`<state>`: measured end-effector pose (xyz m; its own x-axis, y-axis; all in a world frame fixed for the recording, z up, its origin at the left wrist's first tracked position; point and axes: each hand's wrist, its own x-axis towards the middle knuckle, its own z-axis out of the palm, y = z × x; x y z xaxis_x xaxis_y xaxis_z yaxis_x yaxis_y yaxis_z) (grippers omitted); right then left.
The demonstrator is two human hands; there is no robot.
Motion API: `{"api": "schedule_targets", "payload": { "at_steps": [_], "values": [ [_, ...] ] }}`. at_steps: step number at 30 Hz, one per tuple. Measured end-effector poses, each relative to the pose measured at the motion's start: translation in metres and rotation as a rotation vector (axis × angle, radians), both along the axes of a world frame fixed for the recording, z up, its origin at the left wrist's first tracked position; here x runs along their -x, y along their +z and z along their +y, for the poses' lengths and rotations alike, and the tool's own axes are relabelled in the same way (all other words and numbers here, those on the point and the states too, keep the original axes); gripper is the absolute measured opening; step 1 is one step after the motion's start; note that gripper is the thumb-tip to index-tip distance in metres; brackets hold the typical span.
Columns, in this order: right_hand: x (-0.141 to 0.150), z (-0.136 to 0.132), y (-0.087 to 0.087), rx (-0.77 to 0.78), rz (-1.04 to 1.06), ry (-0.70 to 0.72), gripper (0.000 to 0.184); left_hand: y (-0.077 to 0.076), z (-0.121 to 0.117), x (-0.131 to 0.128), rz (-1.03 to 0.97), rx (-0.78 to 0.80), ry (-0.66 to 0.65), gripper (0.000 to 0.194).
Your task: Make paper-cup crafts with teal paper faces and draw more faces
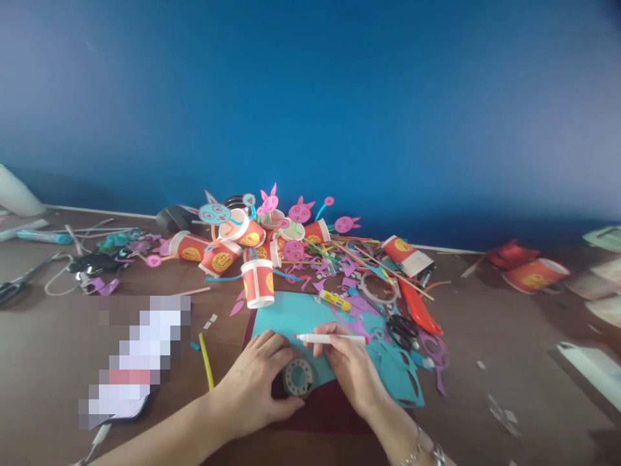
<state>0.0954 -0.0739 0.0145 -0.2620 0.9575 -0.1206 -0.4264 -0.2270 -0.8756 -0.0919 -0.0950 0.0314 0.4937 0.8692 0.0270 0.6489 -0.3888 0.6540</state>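
My left hand [259,378] curls around a round tape roll [297,377] with a pale ring at its core, pressing it onto light blue paper [286,310]. My right hand [350,372] grips a white marker [327,338] with a reddish tip, held nearly level above the paper and pointing left. Just behind stands an upright red and white paper cup [259,285] with blue pipe-cleaner arms. A yellow glue stick [335,299] lies near the paper's far edge. Blue paper with cut-out holes [400,378] lies right of my right hand.
Several red paper cups with paper animal faces [215,213] crowd the back, against the blue wall [310,116]. Black-handled scissors [402,330], a red packet [420,307] and paper scraps lie at right. A pixelated phone [130,369] and a yellow stick [206,362] lie at left.
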Motion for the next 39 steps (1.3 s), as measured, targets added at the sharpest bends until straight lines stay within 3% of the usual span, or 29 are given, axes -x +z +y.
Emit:
{"api": "schedule_targets", "payload": {
  "at_steps": [6, 8, 12, 15, 20, 23, 39],
  "values": [
    [-0.006, -0.002, 0.007, -0.054, -0.107, -0.045, 0.013, -0.003, 0.001, 0.000, -0.002, -0.008, 0.000, 0.050],
    [-0.012, -0.007, 0.016, -0.153, -0.331, -0.055, 0.013, -0.004, 0.001, 0.000, -0.004, -0.023, -0.001, 0.049],
    [-0.021, -0.020, 0.035, -0.417, -0.848, 0.113, 0.015, -0.005, 0.000, 0.000, -0.004, -0.052, -0.010, 0.049],
    [-0.020, -0.026, 0.041, -0.667, -1.042, 0.186, 0.008, -0.005, 0.000, 0.001, -0.013, -0.060, -0.021, 0.049],
    [-0.012, -0.030, 0.037, -1.024, -1.108, 0.243, 0.015, -0.004, 0.000, -0.001, -0.017, -0.079, -0.016, 0.042],
    [-0.008, -0.030, 0.034, -1.152, -1.167, 0.264, 0.016, -0.005, 0.001, -0.001, -0.030, -0.088, -0.022, 0.041],
    [-0.005, -0.029, 0.027, -1.383, -1.411, 0.374, 0.011, -0.008, 0.001, 0.000, -0.043, -0.089, -0.045, 0.041]
  ]
}}
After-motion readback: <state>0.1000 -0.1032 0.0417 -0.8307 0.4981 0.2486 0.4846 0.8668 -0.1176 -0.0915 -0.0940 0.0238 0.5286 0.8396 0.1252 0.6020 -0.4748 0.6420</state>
